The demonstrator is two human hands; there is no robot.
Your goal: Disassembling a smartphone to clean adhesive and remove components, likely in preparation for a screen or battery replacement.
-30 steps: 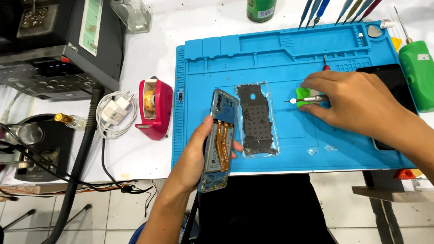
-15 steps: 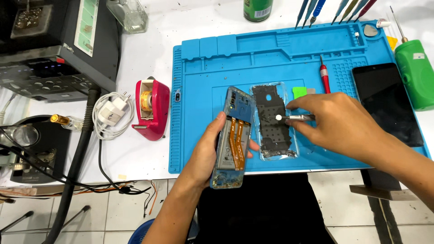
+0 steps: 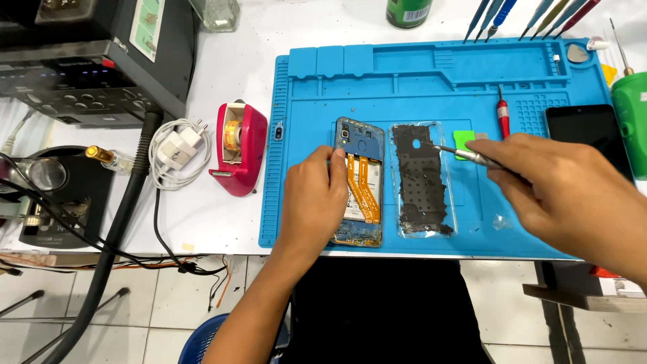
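Observation:
An opened phone (image 3: pixel 362 176) with orange flex cables lies flat on the blue work mat (image 3: pixel 431 81). My left hand (image 3: pixel 313 202) grips its left edge, fingers over the frame. Beside it on the right lies the phone's clear back cover (image 3: pixel 421 178) with black adhesive on it. My right hand (image 3: pixel 563 192) holds metal tweezers (image 3: pixel 461 154), whose tip points at the upper right of that cover. A small green piece (image 3: pixel 462 141) sits just behind the tweezers.
A red screwdriver (image 3: pixel 502 114) and a dark phone screen (image 3: pixel 585 131) lie right of the cover. A red tape dispenser (image 3: pixel 237 148) and white charger (image 3: pixel 176 152) sit left of the mat. Several tools (image 3: pixel 519 13) line its far edge. A green bottle (image 3: pixel 633 111) stands at far right.
My left hand has laid the tilted phone down flat on the mat. My right hand has drawn back to the right, with the tweezers now over the cover's upper right.

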